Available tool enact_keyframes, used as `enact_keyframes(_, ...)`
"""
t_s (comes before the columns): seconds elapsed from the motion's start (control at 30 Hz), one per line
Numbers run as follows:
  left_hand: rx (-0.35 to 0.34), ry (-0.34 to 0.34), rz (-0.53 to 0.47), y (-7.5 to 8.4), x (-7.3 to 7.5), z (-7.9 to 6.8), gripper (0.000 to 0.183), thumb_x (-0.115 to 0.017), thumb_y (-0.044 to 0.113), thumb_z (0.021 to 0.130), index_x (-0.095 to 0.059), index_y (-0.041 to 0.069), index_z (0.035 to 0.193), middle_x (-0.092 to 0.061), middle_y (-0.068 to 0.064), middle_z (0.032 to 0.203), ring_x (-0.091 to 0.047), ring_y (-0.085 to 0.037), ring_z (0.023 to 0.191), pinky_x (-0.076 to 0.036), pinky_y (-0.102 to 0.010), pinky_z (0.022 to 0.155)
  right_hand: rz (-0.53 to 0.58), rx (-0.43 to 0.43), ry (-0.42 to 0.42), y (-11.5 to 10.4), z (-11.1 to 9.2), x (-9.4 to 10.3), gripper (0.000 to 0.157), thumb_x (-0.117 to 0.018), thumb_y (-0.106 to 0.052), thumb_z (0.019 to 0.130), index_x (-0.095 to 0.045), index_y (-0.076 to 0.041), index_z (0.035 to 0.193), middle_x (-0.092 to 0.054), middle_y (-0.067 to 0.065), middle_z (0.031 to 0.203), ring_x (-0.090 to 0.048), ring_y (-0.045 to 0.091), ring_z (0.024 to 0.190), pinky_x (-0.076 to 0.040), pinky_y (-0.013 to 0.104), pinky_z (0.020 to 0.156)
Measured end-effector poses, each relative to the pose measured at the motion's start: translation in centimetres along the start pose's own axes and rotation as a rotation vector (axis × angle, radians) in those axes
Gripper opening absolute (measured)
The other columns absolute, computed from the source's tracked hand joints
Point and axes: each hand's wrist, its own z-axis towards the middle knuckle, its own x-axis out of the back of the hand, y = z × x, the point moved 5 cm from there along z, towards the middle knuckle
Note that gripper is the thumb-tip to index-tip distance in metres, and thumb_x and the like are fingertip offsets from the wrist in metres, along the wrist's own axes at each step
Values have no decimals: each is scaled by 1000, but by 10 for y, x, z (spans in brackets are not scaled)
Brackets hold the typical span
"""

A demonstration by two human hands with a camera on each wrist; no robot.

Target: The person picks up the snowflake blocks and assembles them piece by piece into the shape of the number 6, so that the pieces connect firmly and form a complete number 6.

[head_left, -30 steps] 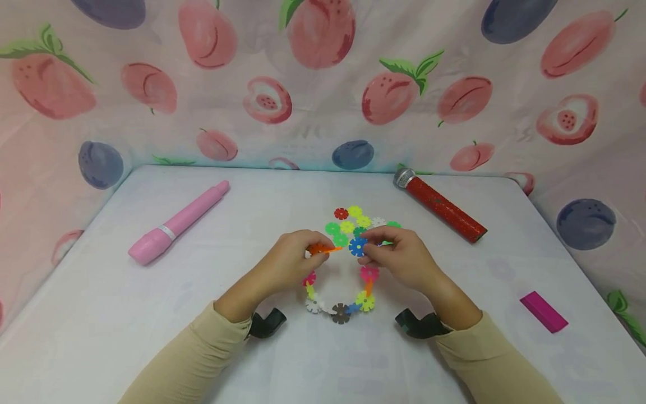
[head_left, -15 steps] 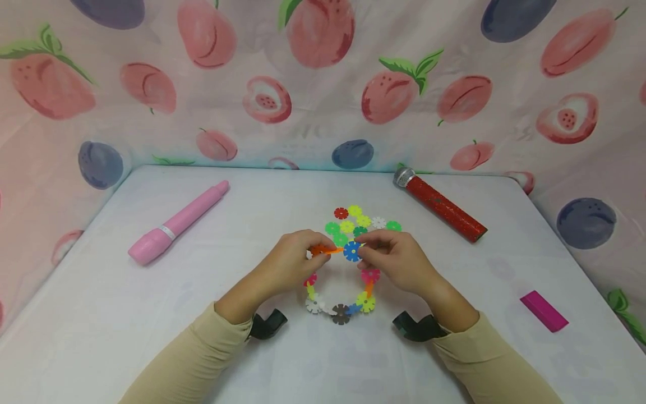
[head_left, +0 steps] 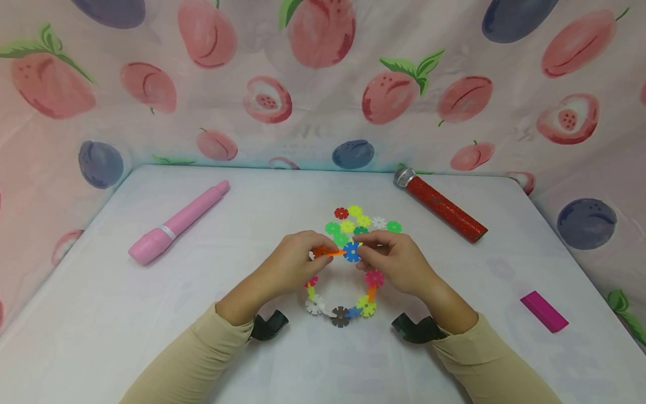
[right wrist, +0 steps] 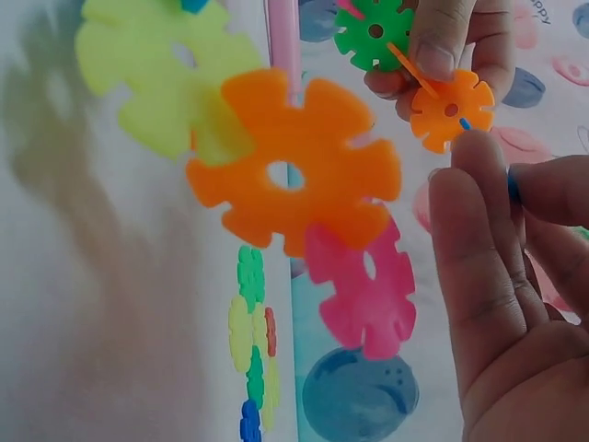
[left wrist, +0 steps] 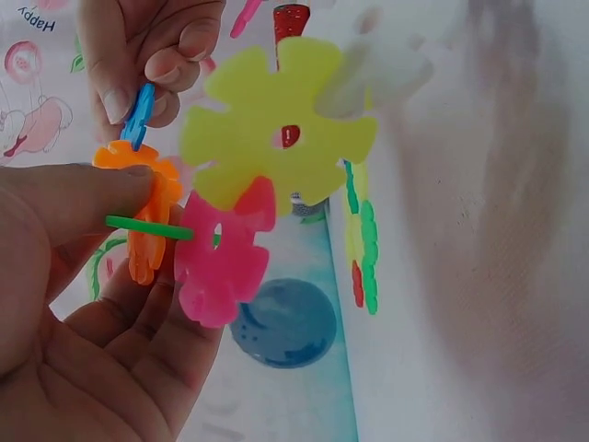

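My left hand pinches an orange snowflake disc in a chain of linked plastic discs, with a green disc next to it. A blue snowflake disc is pinched between my right hand's thumb and fingers. Its edge meets a second orange disc at the chain's left end. Below the hands the chain curves in a loop through a grey disc, a yellow disc and a pink disc. The right hand covers much of the blue disc in the right wrist view.
Several loose discs, among them a red disc and a white disc, lie just behind the hands. A pink microphone lies at left, a red microphone at back right. A magenta block lies at right on the white table.
My right hand has moved slightly left with the blue disc, bringing it from apart to the orange disc's edge. The left hand has barely moved.
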Motion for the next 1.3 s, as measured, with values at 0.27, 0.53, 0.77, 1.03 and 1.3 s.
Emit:
enact_keyframes(0.27, 1, 8, 4, 1, 0, 0, 18, -74, 5, 90, -76, 7, 109, -70, -2, 105, -63, -18, 97, -54, -29, 81, 51, 9, 41, 0, 0, -1, 18, -67, -2, 95, -66, 9, 109, -70, 16, 96, -73, 20, 78, -58, 28, 74)
enact_keyframes(0.53, 13, 22, 5, 1, -1, -1, 17, -77, 7, 88, -78, 8, 105, -69, -1, 97, -61, -15, 84, -54, -24, 72, 54, -1, 50, 2, 1, -4, 17, -68, -1, 94, -67, 8, 108, -70, 16, 96, -74, 21, 78, -57, 28, 76)
enact_keyframes(0.77, 5, 15, -51, -2, -1, -2, 17, -78, 7, 87, -78, 9, 104, -68, 0, 96, -58, -14, 80, -53, -25, 68, 63, -4, 33, 2, 2, -5, 16, -67, 0, 94, -67, 9, 108, -70, 16, 95, -74, 22, 76, -58, 30, 77)
enact_keyframes(1.03, 31, -11, -56, -4, -3, -1, 17, -76, 8, 89, -77, 10, 106, -68, 1, 98, -59, -15, 84, -53, -25, 73, 13, -27, 17, 5, 4, 0, 22, -67, -6, 96, -67, 8, 113, -71, 14, 96, -73, 27, 81, -58, 31, 76)
enact_keyframes(1.3, 113, -32, -39, -10, -6, 1, 17, -74, 8, 91, -73, 10, 108, -66, 0, 103, -59, -18, 91, -54, -26, 77, -338, -124, 135, 32, 11, 36, 32, -67, -17, 97, -66, -2, 125, -68, 12, 119, -62, 30, 112, -54, 45, 89)
